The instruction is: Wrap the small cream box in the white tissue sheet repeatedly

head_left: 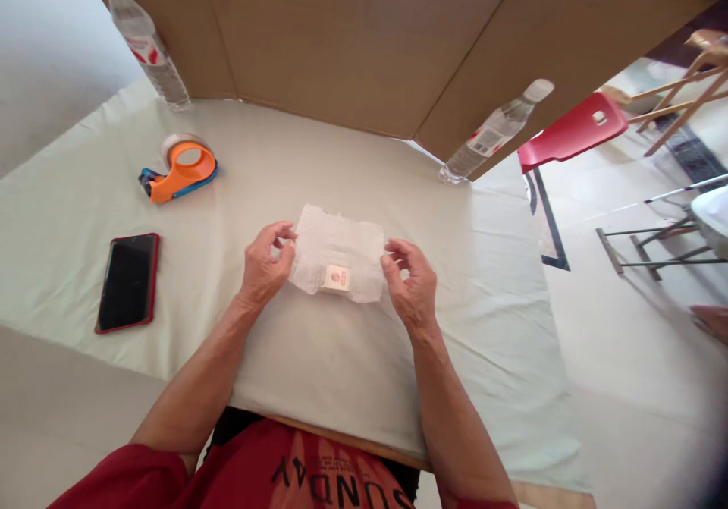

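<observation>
A crinkled, whitish wrapping sheet (341, 236) is spread on the cloth-covered table in front of me. On its near edge sits a small pale box (337, 278) with reddish print on top. My left hand (269, 260) is curled, thumb and fingers pinched at the sheet's left edge. At the opposite edge, my right hand (410, 281) has a similar pinch, its thumb on the border of the sheet. Neither hand touches the little box. The fingertips' exact contact with the thin sheet is hard to make out.
An orange and blue tape dispenser (185, 168) and a red-cased phone (129, 281) lie on the left. Water bottles stand at the back left (145, 42) and right (489, 137), before a tall cardboard panel (353, 39). A red chair (574, 130) is beyond the right edge.
</observation>
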Demonstrator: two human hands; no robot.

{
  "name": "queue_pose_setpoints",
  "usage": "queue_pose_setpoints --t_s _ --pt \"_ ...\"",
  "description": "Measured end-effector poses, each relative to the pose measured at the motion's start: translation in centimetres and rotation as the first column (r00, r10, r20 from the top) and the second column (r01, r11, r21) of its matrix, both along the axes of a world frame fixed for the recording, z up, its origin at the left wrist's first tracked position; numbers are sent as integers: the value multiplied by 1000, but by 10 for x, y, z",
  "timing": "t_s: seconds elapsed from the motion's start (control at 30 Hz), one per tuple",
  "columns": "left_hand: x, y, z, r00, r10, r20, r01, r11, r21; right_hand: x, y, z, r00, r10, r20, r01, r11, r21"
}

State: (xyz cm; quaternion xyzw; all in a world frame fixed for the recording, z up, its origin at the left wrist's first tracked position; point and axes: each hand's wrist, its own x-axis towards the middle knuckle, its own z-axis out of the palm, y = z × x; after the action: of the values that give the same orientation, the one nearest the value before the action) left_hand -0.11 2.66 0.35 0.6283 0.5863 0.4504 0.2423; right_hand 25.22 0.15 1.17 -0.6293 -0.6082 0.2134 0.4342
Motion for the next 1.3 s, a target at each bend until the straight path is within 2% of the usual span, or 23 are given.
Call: queue_pose_setpoints --t_s 0.07,0.13,0.2,0.27,0.3,0.37,0.43,0.47,0.5,0.53,0.6,0.63,0.67,0.7,0.77,0.83,0.87,0.93,1.0,1.1,1.17,1.2,1.3 --pt "6 -5 1 977 -206 -49 207 978 16 -6 -2 3 981 195 18 -192 976 -106" --pt "11 -7 0 938 -329 -113 325 944 -53 -10 -2 2 959 279 40 -266 943 -199" --pt "11 -7 -1 924 -365 -119 350 928 -130 -9 -3 0 957 289 17 -280 939 -199" --pt "6 -7 1 921 -389 -3 382 906 -181 -4 -9 2 937 343 -69 -350 923 -159" --pt "3 -7 4 909 -407 88 416 888 -197 -1 -13 5 907 405 -116 -420 893 -161" --pt "-5 -7 10 839 -466 280 530 816 -230 6 -24 10 813 552 -183 -582 773 -252" --pt "-9 -7 14 801 -540 260 599 714 -363 11 -33 14 722 654 -225 -682 618 -391" --pt "-10 -7 15 809 -556 191 578 691 -435 13 -36 14 708 669 -226 -687 578 -441" --pt "-9 -7 14 831 -544 119 529 705 -471 14 -38 14 723 659 -205 -665 584 -466" --pt "-7 -7 13 849 -527 45 487 746 -454 14 -38 13 761 627 -165 -622 633 -460" --pt "0 -9 8 860 -505 -72 463 832 -305 8 -35 8 854 518 -47 -498 787 -364" --pt "3 -10 5 846 -522 -107 492 843 -220 4 -32 4 884 467 14 -444 848 -291" --pt "6 -11 2 823 -552 -135 532 832 -157 -2 -28 0 896 439 70 -415 883 -220" --pt "9 -12 -2 791 -591 -157 577 807 -129 -8 -24 -5 890 440 121 -418 892 -170" --pt "12 -13 -10 728 -656 -199 633 755 -171 -19 -18 -14 850 486 204 -466 874 -140" --pt "15 -13 -17 696 -671 -254 625 741 -246 -21 -16 -20 832 495 250 -473 869 -144" --pt "16 -13 -19 679 -677 -283 620 736 -273 -17 -17 -21 847 462 263 -444 887 -130" --pt "18 -12 -23 647 -683 -339 609 730 -309 4 -22 -21 911 313 268 -310 949 -54" --pt "20 -12 -23 624 -681 -384 596 732 -330 37 -31 -19 962 126 244 -128 992 -7" --pt "22 -12 -23 610 -669 -426 581 742 -335 93 -44 -22 968 -74 239 90 994 -58" --pt "22 -13 -23 605 -666 -436 586 744 -321 120 -51 -26 956 -86 279 130 981 -141" --pt "22 -13 -24 604 -664 -441 589 745 -314 127 -54 -27 944 -86 320 135 981 -136" --pt "22 -14 -26 596 -660 -458 595 745 -300 117 -60 -21 887 -180 424 160 984 82"
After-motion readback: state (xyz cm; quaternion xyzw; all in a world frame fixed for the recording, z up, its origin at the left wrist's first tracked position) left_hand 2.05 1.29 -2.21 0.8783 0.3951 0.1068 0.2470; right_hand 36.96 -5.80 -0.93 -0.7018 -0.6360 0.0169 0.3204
